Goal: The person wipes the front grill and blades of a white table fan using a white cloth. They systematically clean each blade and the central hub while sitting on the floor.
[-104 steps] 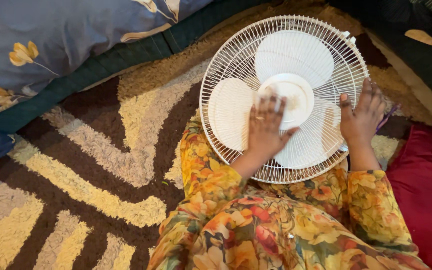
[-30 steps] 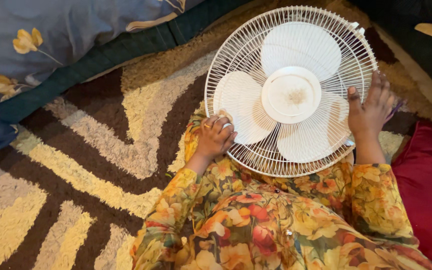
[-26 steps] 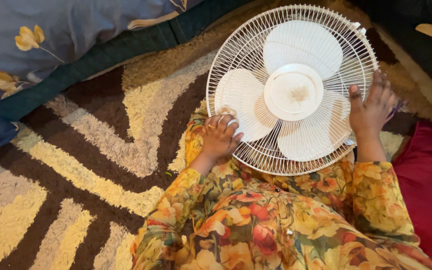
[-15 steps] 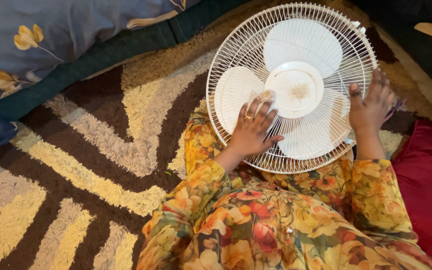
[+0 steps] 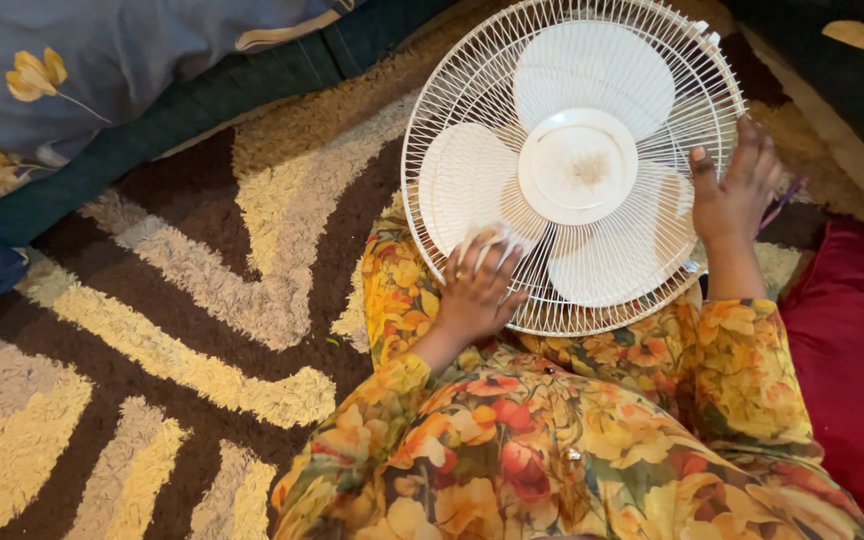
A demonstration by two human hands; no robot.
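A white fan with a round wire grille and three blades lies face up across my lap. My left hand presses a small pale cloth against the lower left of the grille, fingers spread over it. Flat against the grille's right rim rests my right hand, fingers apart, steadying the fan. The round hub in the middle carries a brownish dust stain. My sleeves and lap are in a yellow and red flowered fabric.
A shaggy brown, cream and yellow rug covers the floor to the left. A blue flowered cushion with a dark green edge lies at the upper left. A red cushion sits at the right.
My left hand with the cloth has slid down and left from beside the hub to the lower left of the grille. The right hand stays on the right rim.
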